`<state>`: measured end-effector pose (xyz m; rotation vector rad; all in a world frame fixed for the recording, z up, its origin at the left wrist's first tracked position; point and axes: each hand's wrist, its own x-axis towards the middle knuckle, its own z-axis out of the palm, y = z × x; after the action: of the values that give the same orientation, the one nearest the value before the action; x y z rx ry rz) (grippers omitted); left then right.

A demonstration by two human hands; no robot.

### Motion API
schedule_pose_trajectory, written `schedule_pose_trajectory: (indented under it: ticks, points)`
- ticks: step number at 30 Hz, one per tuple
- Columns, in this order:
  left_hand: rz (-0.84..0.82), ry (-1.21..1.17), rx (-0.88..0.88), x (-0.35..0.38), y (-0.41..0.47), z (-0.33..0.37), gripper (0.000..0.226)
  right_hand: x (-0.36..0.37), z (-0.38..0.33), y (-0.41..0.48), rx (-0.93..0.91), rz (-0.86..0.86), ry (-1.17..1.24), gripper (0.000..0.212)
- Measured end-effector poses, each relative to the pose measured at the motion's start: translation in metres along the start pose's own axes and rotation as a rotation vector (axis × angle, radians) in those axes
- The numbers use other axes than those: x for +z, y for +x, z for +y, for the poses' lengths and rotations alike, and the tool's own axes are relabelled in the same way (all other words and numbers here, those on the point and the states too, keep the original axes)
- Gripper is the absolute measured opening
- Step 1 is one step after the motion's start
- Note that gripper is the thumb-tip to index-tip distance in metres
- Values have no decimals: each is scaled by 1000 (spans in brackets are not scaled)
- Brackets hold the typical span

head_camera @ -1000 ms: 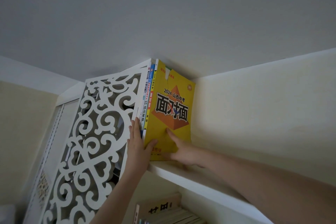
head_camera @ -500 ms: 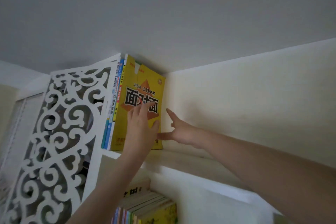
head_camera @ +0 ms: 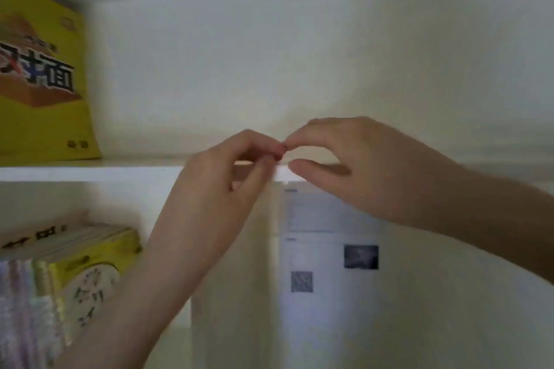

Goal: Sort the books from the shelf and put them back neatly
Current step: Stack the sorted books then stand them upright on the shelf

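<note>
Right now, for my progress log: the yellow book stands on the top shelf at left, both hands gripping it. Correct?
No. The head view shows the hands off it: the left hand and right hand meet fingertip to fingertip right of the yellow book on the top shelf.

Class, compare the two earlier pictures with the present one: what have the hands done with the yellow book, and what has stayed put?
Both hands let go of the yellow book and drew back rightward. The left hand and right hand now nearly meet at the fingertips before the top shelf edge, holding no book. The book stays upright on that shelf; the lower books are unmoved.
</note>
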<state>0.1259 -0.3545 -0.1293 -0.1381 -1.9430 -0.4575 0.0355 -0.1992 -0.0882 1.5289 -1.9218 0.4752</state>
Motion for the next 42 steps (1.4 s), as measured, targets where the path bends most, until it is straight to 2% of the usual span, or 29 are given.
schedule_pose_trajectory:
  ticks: [2, 3, 5, 9, 13, 16, 19, 22, 25, 27, 30, 32, 34, 36, 38, 39, 42]
  points:
    - [75, 193, 146, 23, -19, 24, 18, -7, 5, -53, -53, 4, -121, 42]
    - [86, 210, 190, 41, -32, 36, 24, -8, 12, -81, -79, -11, -195, 45]
    - [-27, 74, 223, 78, -60, 58, 27, -5, 26, -129, -64, -71, -238, 42]
    - [-406, -278, 18, 154, -107, 96, 36, 1, 53, -211, 281, -185, -88, 37]
    - [-604, -328, -71, 228, -133, 101, 25, 19, 87, -281, 576, -387, 39, 43]
    - [-744, -388, -153, 278, -165, 103, 22, 33, 106, -330, 787, -446, 218, 43]
    - [-883, -306, -205, 327, -216, 93, 23, 63, 117, -383, 947, -558, 265, 45]
    - [-1088, -154, -305, 357, -288, 68, 26, 118, 110, -438, 1156, -549, 459, 44]
    - [-1265, -93, -409, 352, -363, 35, 33, 179, 83, -480, 1357, -565, 662, 43]
    - [-1380, -35, -385, 330, -402, 19, 37, 217, 58, -495, 1410, -606, 728, 41]
    - [-1350, -88, -222, 312, -447, 1, 47, 255, 29, -503, 1296, -682, 581, 40]
    - [-1326, -170, -201, 305, -465, -7, 45, 270, 15, -496, 1268, -682, 544, 41]
    - [-1243, -227, -293, 299, -465, -7, 39, 283, 3, -482, 1367, -650, 680, 43]
    - [-1138, -237, -516, 296, -461, -9, 39, 298, -3, -468, 1518, -615, 854, 42]
    - [-1006, -194, -661, 291, -459, -20, 39, 317, -5, -458, 1604, -594, 1010, 40]
    - [-948, -150, -701, 286, -462, -31, 38, 328, -7, -453, 1647, -571, 1015, 47]
    - [-825, 31, -810, 272, -466, -65, 46, 361, -12, -453, 1741, -528, 950, 87]
